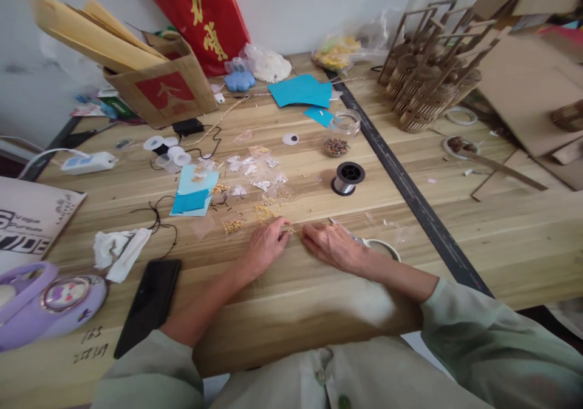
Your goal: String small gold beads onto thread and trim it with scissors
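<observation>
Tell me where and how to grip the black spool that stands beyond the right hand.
Probably best by the rim of its upper flange, pinched across opposite edges, coming from above and the near side with the right hand. The spool stands on end, so that round flange faces up and overhangs the narrower silvery winding.

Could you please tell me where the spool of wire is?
In the head view, the spool is right of centre, on the table between the right hand and the jar of beads.
</observation>
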`<state>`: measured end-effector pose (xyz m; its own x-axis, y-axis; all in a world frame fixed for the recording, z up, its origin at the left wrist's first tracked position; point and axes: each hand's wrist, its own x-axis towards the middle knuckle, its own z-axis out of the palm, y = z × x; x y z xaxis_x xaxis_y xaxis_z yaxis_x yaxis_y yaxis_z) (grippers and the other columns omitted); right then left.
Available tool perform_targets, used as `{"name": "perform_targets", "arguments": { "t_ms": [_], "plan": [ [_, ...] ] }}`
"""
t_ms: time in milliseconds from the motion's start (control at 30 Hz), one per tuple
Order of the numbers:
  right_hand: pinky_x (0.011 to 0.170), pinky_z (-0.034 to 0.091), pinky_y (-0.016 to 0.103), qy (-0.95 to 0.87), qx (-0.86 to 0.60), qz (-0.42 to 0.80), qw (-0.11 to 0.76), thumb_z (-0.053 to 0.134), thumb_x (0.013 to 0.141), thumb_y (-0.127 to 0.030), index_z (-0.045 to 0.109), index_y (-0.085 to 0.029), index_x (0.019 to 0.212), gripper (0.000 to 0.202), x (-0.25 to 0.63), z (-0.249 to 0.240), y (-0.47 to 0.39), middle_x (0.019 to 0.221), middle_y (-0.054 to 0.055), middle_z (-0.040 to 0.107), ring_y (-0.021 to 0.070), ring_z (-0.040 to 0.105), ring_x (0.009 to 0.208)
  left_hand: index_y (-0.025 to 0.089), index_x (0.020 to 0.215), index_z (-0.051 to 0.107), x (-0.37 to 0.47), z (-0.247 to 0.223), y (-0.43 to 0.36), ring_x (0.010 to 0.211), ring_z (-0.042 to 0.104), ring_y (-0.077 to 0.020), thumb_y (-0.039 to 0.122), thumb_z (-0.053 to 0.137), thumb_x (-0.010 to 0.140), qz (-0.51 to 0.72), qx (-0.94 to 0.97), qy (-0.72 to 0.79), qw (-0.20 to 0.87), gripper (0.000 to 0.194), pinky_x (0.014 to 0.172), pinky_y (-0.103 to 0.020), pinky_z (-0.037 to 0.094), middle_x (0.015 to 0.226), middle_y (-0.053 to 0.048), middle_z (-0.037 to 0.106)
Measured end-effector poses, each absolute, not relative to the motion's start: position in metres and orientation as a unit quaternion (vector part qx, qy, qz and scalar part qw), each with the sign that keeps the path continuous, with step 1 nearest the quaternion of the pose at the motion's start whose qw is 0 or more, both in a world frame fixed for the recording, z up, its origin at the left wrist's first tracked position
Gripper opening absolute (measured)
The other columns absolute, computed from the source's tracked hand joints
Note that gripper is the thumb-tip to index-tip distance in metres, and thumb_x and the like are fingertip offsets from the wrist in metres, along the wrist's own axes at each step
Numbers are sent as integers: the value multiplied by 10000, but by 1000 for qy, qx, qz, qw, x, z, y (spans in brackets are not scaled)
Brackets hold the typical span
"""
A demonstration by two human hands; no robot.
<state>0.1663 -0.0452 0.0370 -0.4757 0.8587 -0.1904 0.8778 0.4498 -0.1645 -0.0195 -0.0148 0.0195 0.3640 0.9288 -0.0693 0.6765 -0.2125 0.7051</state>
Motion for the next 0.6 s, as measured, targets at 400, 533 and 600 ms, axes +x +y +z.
{"name": "perform_targets", "arguments": {
  "t_ms": [400, 533, 600],
  "plan": [
    [529, 358, 259, 884, 455, -56, 90, 412, 846, -32, 272, -89, 1434, 607, 177, 27, -78, 946, 128, 684, 199, 668, 742, 170, 1198, 578, -34, 40, -19, 681, 634, -179, 231, 551, 873, 34, 803, 531, 268, 332, 718, -293, 463, 703, -10, 676],
    [510, 361, 272, 889, 446, -31, 99, 398, 829, -5, 230, -34, 1443, 637, 177, 28, -82, 917, 137, 673, 200, 656, 733, 186, 1110, 623, -36, 42, -21, 712, 629, -167, 210, 586, 855, 11, 816, 521, 250, 259, 723, -287, 470, 767, -13, 683],
    [496, 357, 283, 891, 442, -21, 100, 394, 823, 0, 219, -30, 1448, 650, 177, 29, -84, 906, 129, 669, 201, 653, 720, 181, 1042, 644, -35, 43, -25, 785, 629, -176, 198, 552, 877, 8, 842, 500, 201, 189, 750, -298, 478, 861, -35, 682]
  ]
}}
